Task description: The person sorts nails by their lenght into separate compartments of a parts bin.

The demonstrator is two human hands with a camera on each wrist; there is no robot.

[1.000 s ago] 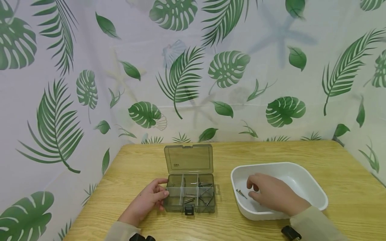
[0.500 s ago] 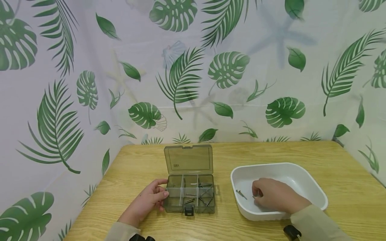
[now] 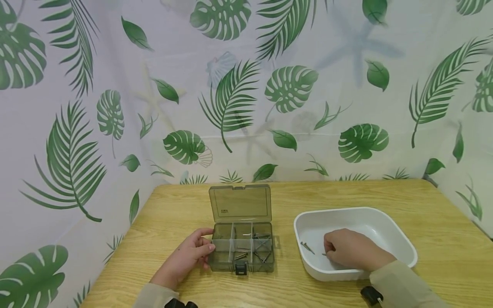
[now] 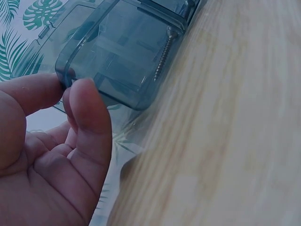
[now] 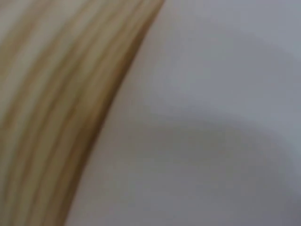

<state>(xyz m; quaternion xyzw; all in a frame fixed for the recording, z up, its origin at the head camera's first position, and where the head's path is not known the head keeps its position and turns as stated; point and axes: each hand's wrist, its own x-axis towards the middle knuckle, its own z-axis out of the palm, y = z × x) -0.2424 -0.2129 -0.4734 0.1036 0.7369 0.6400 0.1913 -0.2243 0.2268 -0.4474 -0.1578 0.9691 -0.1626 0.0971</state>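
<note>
A smoky see-through compartment box (image 3: 222, 257) stands on the table with its lid (image 3: 240, 203) raised. Several screws (image 3: 242, 256) lie in its middle and right compartments. My left hand (image 3: 188, 253) grips the box's left side; in the left wrist view, thumb and forefinger (image 4: 89, 110) pinch its corner, and a screw (image 4: 163, 55) shows through the wall. Inside the white tray (image 3: 396, 239), my right hand (image 3: 352, 248) has its fingers curled down near the bottom. A thin screw tip (image 3: 324, 254) pokes out by its fingertips; the fingers hide the rest.
A couple of loose screws (image 3: 307, 247) lie at the tray's left side. Table (image 3: 286, 291) surface separates box and tray. A leaf-print cloth (image 3: 246, 102) hangs behind. The right wrist view holds only blurred tray wall (image 5: 197, 141) and wood.
My right hand has lowered in the tray and moved slightly right, its fingers closing together; a screw tip now shows beside them. The left hand and the box stay put.
</note>
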